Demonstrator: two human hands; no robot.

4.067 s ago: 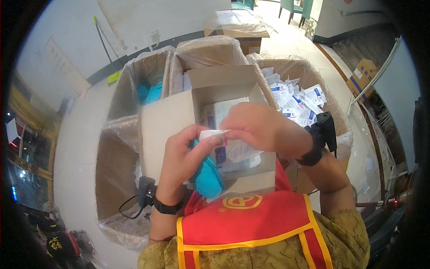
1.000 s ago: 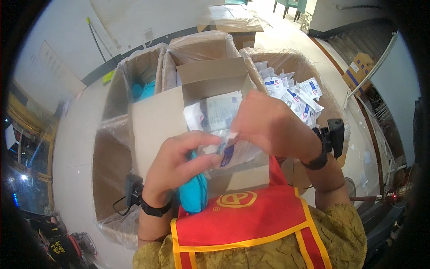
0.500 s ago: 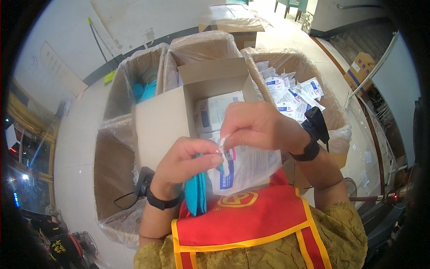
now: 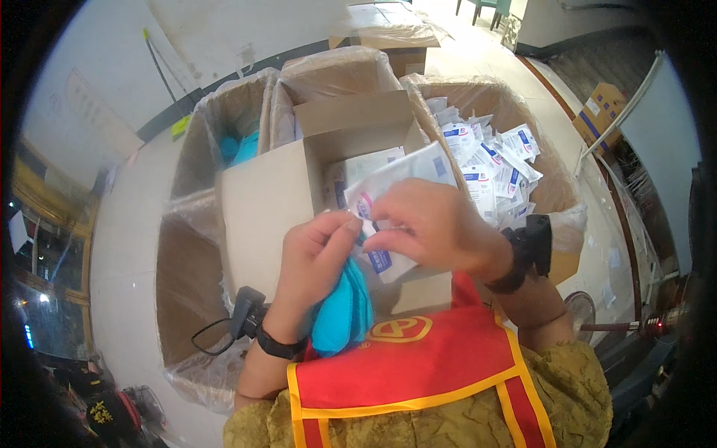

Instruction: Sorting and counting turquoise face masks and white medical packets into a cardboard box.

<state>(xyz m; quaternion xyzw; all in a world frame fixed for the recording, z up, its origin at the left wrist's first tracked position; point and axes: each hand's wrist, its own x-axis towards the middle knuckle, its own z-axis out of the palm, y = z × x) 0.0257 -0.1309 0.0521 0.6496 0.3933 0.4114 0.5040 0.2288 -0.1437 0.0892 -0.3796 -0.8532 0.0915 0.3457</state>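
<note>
My left hand [image 4: 317, 257] is closed, thumb against forefinger, with a stack of teal folded pieces shaped like face masks [image 4: 345, 310] hanging below its fingers. Close to its fingertips my right hand [image 4: 429, 224] pinches at the edge of a white printed pouch [image 4: 418, 179] with blue and pink marks. The pouch slants upward behind my right hand, over an open cardboard box [image 4: 265, 216]. Inside that box more white pouches [image 4: 336, 179] lie flat. My fingers hide part of the place where both hands meet.
Plastic-lined cartons stand around the box: one at right [image 4: 549, 175] heaped with white packets [image 4: 482, 160], one at back left [image 4: 198, 157] with teal pieces [image 4: 246, 149], another at left [image 4: 187, 284]. A red apron [image 4: 418, 373] with yellow trim covers my front.
The pouch has swung from hanging below my hands to slanting up and away. My left hand has turned upright, the teal pieces showing wider. My right hand has moved slightly down.
</note>
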